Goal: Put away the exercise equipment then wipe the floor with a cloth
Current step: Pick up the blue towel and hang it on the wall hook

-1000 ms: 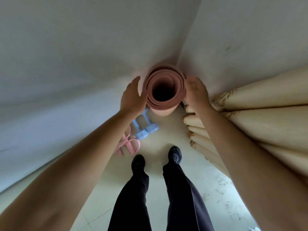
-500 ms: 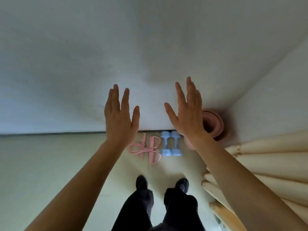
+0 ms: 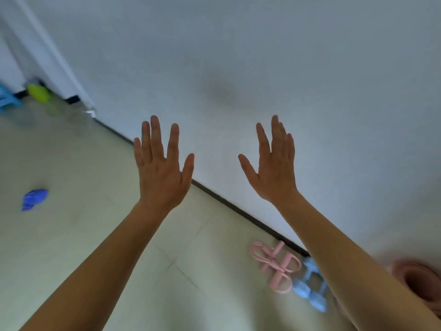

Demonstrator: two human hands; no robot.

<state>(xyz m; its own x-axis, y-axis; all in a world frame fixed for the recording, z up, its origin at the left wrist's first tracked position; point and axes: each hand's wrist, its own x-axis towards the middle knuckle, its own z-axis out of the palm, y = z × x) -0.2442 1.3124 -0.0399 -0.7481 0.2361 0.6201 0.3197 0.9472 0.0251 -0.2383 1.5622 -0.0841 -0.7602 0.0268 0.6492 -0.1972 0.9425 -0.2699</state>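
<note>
At the far left, by a white door frame [image 3: 47,56], sit a blurred blue object [image 3: 6,99] and a lime-green one [image 3: 38,93] (both too smeared to name). Lower down, a crumpled blue cloth [image 3: 34,199] lies alone on the pale tiled floor [image 3: 71,247], well apart from everything else.

Next comes the left hand [image 3: 161,177], raised in the air with its back to the camera. Its fingers are straight and spread wide, and it holds nothing. The right hand [image 3: 276,173] is up beside it at about the same height, with a clear gap between the two. It is also flat, with the fingers closer together and the thumb out, and it too holds nothing. Behind both hands is a plain white wall [image 3: 262,68], which meets the floor along a dark skirting line [image 3: 238,207].

At the foot of that wall, towards the lower right, lies a pink pedal resistance band [image 3: 276,266]. Just beside it is a pair of light blue dumbbells [image 3: 307,292], partly hidden by the right forearm. A rolled pink exercise mat [image 3: 403,271] sits at the right edge, its open end facing the camera.
</note>
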